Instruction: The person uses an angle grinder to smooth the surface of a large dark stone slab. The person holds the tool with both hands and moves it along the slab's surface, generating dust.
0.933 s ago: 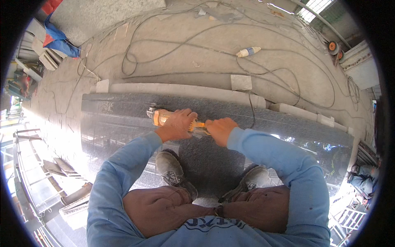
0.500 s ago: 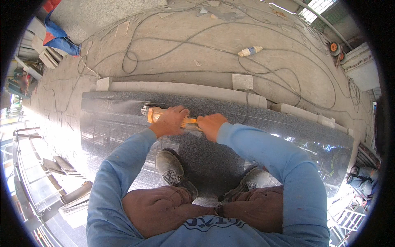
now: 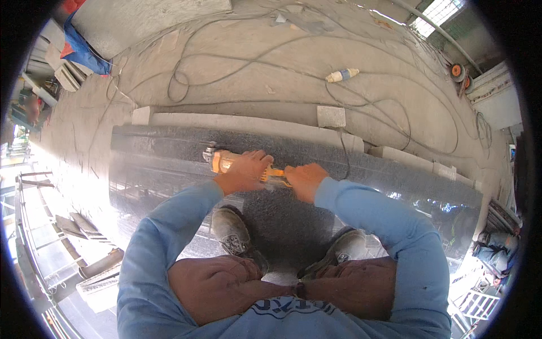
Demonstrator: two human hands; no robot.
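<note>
A yellow angle grinder [image 3: 224, 161] lies level over a dark speckled stone slab [image 3: 361, 172], its metal head at the left end near the slab's far edge. My left hand [image 3: 247, 172] wraps round the grinder's body. Behind it on the right, my right hand [image 3: 306, 181] is closed round the rear handle. The grinder's disc is mostly hidden under its guard, so I cannot tell whether it touches the stone. A thin pale line runs along the slab's far side, to the right of the tool.
My shoes [image 3: 230, 229] stand on the slab's near part. Light stone strips [image 3: 254, 122] and a small block [image 3: 331, 116] lie along its far edge. Beyond, a long dark cable loops over the dusty floor, with a white-and-blue connector [image 3: 342, 75]. A wheeled item [image 3: 457, 70] stands far right.
Both hands and the grinder have shifted a little to the right along the slab. The dust plume left of the grinder's head has thinned.
</note>
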